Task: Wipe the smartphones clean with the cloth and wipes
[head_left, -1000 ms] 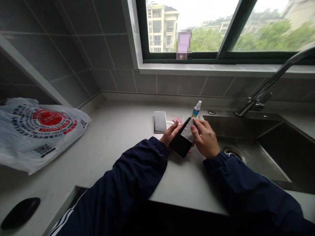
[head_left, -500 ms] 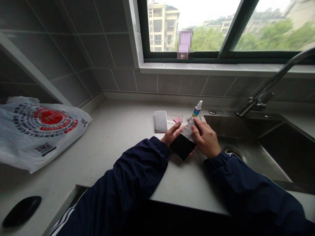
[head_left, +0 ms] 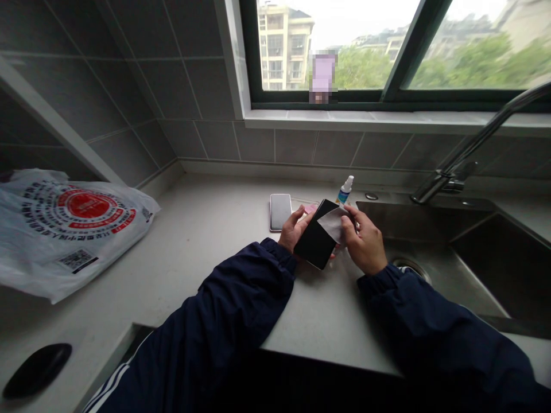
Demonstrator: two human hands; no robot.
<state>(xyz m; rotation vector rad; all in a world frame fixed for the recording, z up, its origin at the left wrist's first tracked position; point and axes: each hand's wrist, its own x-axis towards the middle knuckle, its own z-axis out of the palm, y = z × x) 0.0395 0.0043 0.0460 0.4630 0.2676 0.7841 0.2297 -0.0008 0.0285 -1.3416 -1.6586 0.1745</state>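
hands up over the counter (head_left: 215,229), left hand (head_left: 295,229) gripping a black phone (head_left: 314,244) by its edge, right hand (head_left: 364,244) pinching a grey cloth (head_left: 332,223) onto its face; long axis slanting away rightward toward a small spray bottle (head_left: 345,192), lower end nearer the left hand.

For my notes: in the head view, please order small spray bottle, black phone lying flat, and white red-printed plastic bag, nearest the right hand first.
1. Small white-capped spray bottle, beyond the right hand.
2. Black phone lying flat, further left.
3. White plastic bag, far left.
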